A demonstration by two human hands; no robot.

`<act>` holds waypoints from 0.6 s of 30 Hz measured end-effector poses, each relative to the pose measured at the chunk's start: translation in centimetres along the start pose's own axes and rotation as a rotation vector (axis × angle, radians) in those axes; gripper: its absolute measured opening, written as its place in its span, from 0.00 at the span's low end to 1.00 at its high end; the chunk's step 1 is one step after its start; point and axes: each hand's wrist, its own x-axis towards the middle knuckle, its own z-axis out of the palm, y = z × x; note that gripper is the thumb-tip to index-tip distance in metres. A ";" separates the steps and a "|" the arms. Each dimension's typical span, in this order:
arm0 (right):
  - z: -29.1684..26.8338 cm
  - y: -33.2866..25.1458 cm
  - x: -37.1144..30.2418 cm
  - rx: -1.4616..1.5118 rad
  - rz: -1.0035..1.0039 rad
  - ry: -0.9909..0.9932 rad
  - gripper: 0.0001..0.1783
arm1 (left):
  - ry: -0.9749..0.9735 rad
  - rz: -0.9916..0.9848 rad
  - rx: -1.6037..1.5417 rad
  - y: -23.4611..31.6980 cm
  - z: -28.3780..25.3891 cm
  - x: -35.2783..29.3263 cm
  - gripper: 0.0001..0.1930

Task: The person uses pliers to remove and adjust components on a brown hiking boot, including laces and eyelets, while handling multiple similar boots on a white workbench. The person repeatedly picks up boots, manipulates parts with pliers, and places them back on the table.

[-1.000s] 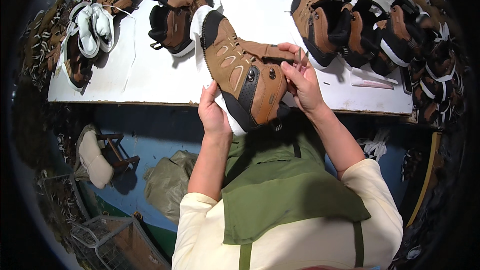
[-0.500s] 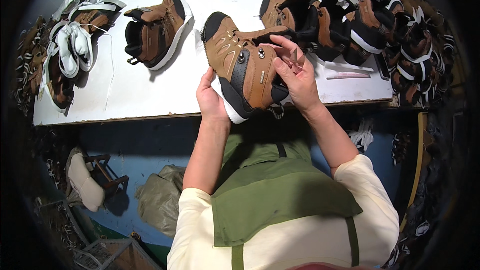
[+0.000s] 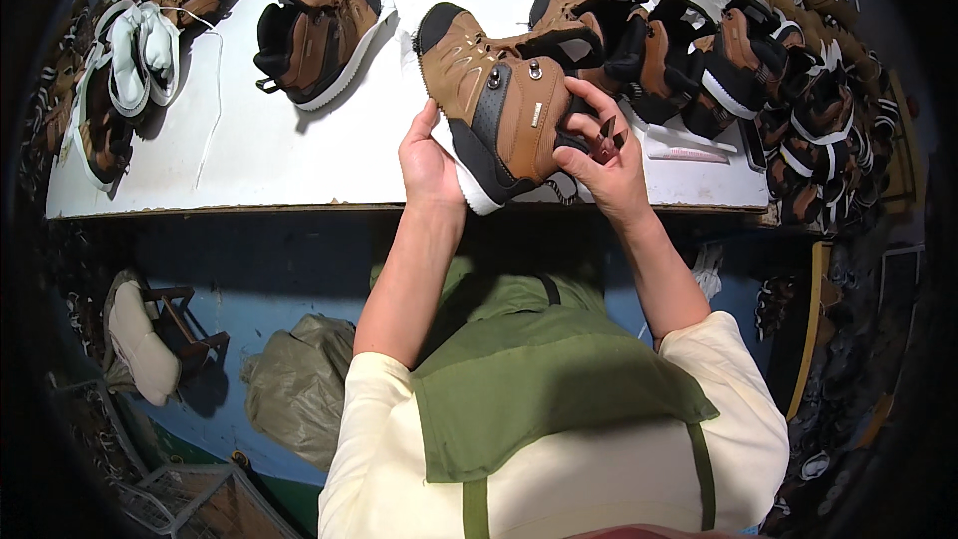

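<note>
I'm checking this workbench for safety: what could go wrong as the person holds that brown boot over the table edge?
The brown boot is held partly past the white table's front edge, gripped by the left hand at the sole and the right hand at the ankle; a slip could drop it to the floor. The right hand also seems to hold a small reddish tool, which might nick fingers or leather. The crowded pile of boots could be knocked.
</note>
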 end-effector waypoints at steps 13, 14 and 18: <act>0.9 0.1 0.5 -0.113 -0.106 0.047 0.36 | 0.017 0.024 0.016 0.5 0.7 -0.1 0.23; 0.8 0.2 0.5 -0.119 -0.080 0.062 0.35 | 0.036 0.059 0.066 0.4 0.8 -0.1 0.22; 0.7 -0.1 1.0 -0.122 -0.063 0.093 0.29 | 0.053 0.217 0.341 0.5 0.2 0.3 0.16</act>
